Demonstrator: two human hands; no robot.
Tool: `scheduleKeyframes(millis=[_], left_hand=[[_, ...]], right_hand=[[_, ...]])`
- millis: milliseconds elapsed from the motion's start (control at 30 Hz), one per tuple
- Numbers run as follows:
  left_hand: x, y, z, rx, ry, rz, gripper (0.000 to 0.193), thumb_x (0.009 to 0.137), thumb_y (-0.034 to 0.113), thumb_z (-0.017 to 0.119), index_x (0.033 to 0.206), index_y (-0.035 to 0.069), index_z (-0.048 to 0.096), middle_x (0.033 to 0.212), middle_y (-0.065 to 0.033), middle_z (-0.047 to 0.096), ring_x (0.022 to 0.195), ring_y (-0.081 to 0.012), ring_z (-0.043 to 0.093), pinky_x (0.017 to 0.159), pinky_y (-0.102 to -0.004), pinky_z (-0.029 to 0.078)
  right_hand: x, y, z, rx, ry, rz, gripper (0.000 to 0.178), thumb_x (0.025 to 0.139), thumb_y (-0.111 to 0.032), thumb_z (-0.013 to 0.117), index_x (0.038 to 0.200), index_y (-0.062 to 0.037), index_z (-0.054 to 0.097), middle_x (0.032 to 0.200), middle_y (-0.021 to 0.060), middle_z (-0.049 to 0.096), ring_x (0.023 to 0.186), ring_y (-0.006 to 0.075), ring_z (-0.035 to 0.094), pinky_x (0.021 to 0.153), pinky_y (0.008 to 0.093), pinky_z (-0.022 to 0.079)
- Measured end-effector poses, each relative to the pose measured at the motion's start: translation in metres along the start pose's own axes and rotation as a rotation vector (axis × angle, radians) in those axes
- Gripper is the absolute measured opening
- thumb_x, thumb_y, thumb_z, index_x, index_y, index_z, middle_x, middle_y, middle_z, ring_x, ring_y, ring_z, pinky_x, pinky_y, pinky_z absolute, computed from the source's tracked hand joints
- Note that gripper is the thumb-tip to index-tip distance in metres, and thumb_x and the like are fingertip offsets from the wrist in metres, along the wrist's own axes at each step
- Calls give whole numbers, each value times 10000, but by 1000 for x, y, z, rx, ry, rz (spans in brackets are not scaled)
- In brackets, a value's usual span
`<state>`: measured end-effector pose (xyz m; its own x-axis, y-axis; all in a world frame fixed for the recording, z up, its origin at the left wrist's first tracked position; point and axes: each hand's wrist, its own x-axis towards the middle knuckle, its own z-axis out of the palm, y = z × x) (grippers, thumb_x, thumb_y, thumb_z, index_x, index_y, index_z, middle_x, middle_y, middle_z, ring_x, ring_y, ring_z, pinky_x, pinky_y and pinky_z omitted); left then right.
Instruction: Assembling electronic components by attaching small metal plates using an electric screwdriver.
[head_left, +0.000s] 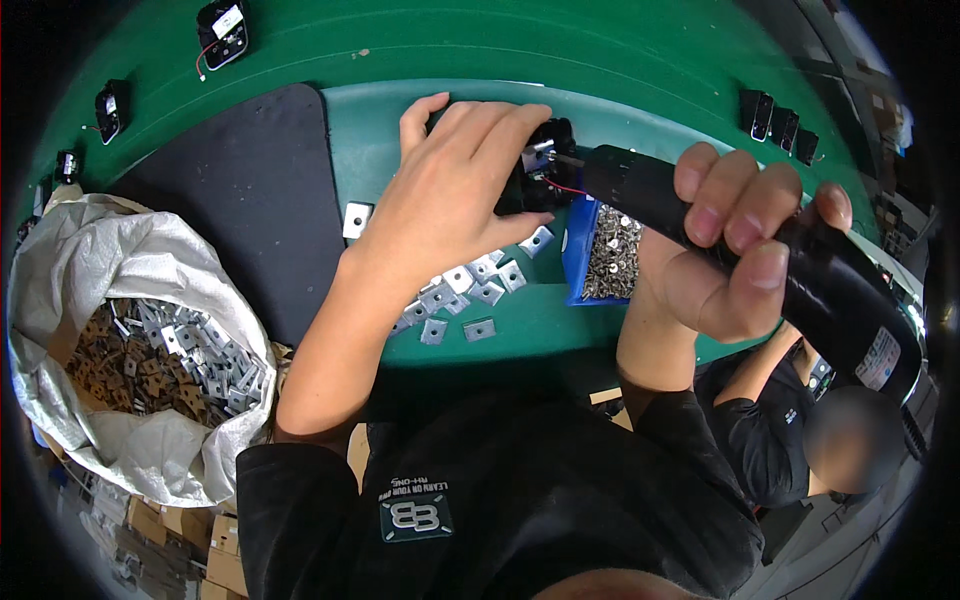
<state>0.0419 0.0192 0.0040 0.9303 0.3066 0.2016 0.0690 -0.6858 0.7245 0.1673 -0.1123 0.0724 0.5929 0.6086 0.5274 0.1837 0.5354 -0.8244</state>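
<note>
My left hand (450, 185) is closed around a small black housing (565, 190) on the green table. A red wire comes off the housing, and a shiny square metal plate (537, 156) sits on it. My right hand (730, 240) grips a black electric screwdriver (845, 310), held nearly sideways. Its bit points left and reaches the housing beside the plate; whether it sits on a screw I cannot make out. Below my left hand lie several loose metal plates (479, 329) with centre holes. A blue bin (577, 265) of small screws (612, 258) stands under the screwdriver.
At the left, a white woven sack (150, 250) holds many silver and brownish plates. A black mat (250, 200) lies beside it. Several black housings (222, 35) rest on the green surface (450, 45) beyond the table. Another person (765, 420) sits at the lower right.
</note>
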Motion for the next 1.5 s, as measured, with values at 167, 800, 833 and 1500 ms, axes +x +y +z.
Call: scheduleKeyframes(millis=[167, 800, 833, 1500], left_hand=[[0, -4, 0, -5, -1, 19, 778, 609, 313, 814, 1308, 119, 533, 1175, -78, 598, 1153, -267, 533, 1077, -456, 263], [0, -5, 0, -80, 30, -10, 739, 583, 260, 812, 1276, 139, 585, 1151, -93, 616, 1119, -291, 553, 1062, -479, 306], [0, -6, 0, -85, 37, 3, 737, 577, 247, 814, 1271, 137, 589, 1149, -93, 617, 1110, -290, 556, 1057, -469, 313], [-6, -17, 4, -111, 71, 62, 777, 534, 151, 828, 1273, 140, 588, 1164, -69, 623, 1118, -271, 545, 1055, -440, 334]], right_hand=[[3, 3, 0, 16, -15, 66, 456, 833, -196, 635, 1260, -197, 475, 822, -29, 530, 641, 113, 464, 693, 334, 388], [4, -1, -5, 15, -240, 122, 438, 828, -164, 682, 1228, -225, 516, 820, -26, 536, 685, 121, 498, 727, 335, 391], [6, -2, -5, 22, -250, 126, 438, 828, -164, 682, 1228, -225, 516, 820, -26, 536, 685, 121, 498, 727, 335, 391], [4, 8, 3, 21, -468, 112, 493, 799, -215, 745, 1232, -276, 516, 775, -51, 543, 650, 104, 514, 658, 302, 379]])
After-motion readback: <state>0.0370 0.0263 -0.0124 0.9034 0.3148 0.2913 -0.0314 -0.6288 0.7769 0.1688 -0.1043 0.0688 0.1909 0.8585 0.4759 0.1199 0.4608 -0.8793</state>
